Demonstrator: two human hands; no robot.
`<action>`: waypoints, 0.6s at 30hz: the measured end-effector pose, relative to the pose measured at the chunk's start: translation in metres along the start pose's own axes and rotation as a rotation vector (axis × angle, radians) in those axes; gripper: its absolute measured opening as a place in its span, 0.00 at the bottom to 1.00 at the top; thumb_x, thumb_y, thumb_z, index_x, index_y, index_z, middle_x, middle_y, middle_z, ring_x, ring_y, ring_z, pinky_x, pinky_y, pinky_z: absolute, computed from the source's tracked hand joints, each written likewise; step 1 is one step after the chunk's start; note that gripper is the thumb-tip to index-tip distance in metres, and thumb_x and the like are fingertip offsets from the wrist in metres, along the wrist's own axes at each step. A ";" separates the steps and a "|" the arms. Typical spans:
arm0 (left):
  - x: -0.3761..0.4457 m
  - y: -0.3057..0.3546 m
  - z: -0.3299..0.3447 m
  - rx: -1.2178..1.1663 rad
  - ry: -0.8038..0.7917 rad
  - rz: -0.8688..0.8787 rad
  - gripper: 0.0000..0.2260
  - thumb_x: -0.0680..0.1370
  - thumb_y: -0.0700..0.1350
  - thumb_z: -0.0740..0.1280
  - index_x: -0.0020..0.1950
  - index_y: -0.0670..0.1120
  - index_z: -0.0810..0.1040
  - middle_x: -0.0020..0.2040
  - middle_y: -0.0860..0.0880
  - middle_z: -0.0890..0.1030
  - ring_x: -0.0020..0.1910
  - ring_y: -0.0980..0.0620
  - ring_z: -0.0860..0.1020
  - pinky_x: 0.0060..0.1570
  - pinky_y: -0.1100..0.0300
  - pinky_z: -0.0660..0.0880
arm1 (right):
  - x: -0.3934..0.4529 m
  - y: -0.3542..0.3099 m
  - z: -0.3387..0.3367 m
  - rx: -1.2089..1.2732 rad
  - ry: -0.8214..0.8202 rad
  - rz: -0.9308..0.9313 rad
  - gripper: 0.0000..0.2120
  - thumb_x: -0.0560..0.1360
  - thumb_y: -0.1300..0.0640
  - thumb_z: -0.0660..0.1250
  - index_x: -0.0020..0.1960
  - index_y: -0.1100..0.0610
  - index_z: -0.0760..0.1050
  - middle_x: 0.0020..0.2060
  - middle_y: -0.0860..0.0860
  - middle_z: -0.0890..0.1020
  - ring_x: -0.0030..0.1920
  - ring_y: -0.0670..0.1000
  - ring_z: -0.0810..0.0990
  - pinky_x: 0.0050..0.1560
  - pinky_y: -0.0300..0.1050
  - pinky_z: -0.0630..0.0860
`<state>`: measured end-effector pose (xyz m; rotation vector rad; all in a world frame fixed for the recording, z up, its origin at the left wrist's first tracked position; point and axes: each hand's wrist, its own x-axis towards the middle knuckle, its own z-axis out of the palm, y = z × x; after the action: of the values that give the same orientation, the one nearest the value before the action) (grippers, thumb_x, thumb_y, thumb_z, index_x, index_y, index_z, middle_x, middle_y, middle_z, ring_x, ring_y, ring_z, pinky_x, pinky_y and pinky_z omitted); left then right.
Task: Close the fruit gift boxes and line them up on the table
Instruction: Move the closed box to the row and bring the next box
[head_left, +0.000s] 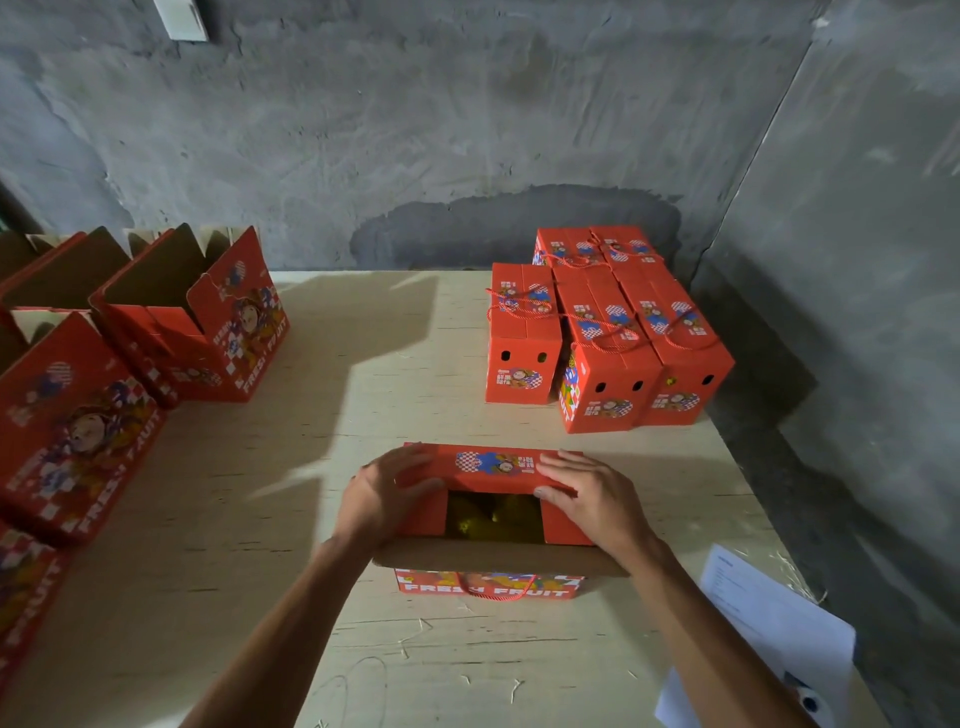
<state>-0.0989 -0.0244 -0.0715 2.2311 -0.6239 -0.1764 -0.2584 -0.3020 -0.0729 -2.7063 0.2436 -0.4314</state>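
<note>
Table (426, 364): pale board running forward from the person, both forearms reaching over its near edge.

Closed boxes (602, 332): a cluster of red cartons ahead and to the right of the right hand, rope handles lying on top, short ends facing the person. They sit side by side but not squarely; the front row looks slightly skewed.

Open boxes (192, 317): ahead and to the left of the left hand, flaps standing up, not yet shut.

Box in hand (491, 519): directly under both hands, close to the near table edge. Its long axis runs left to right across the person; the "FRESH FRUIT" face looks back at them. Yellow fruit (493, 514) shows through the gap still open on top.

Far flap (488, 465): folded partway toward the person. Near brown flap (493, 558): lies out toward the person.

Left hand (387, 493): fingers spread, lying flat on the far flap's left end. Right hand (589, 493): fingers straight and together, pressing its right end.

Judgement: press evenly with both hands so the flap comes down level, side tabs tucked under, before raising the near flap to meet it.

Paper sheet (769, 623): right of the right forearm.
</note>
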 end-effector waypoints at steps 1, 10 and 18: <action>0.000 -0.003 0.000 0.006 -0.010 0.014 0.18 0.73 0.59 0.77 0.62 0.61 0.83 0.67 0.63 0.79 0.64 0.59 0.77 0.63 0.55 0.77 | -0.001 0.000 0.000 -0.016 0.012 -0.018 0.21 0.75 0.48 0.76 0.65 0.52 0.82 0.65 0.47 0.82 0.69 0.48 0.78 0.69 0.50 0.76; -0.004 -0.023 0.004 -0.260 -0.027 0.003 0.17 0.72 0.38 0.79 0.56 0.57 0.87 0.60 0.68 0.81 0.62 0.66 0.79 0.62 0.68 0.74 | -0.007 -0.004 -0.002 -0.078 -0.011 -0.120 0.19 0.79 0.53 0.72 0.69 0.54 0.79 0.68 0.48 0.79 0.72 0.49 0.75 0.72 0.47 0.73; -0.014 -0.021 0.009 -0.411 0.007 -0.047 0.11 0.75 0.42 0.78 0.52 0.57 0.88 0.63 0.64 0.82 0.61 0.67 0.78 0.57 0.70 0.75 | -0.017 0.000 -0.001 -0.022 0.045 -0.103 0.18 0.74 0.57 0.78 0.63 0.57 0.83 0.63 0.51 0.83 0.66 0.52 0.80 0.64 0.54 0.80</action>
<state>-0.1064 -0.0120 -0.0941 1.8483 -0.4812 -0.2930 -0.2747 -0.2981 -0.0762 -2.7414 0.1218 -0.5231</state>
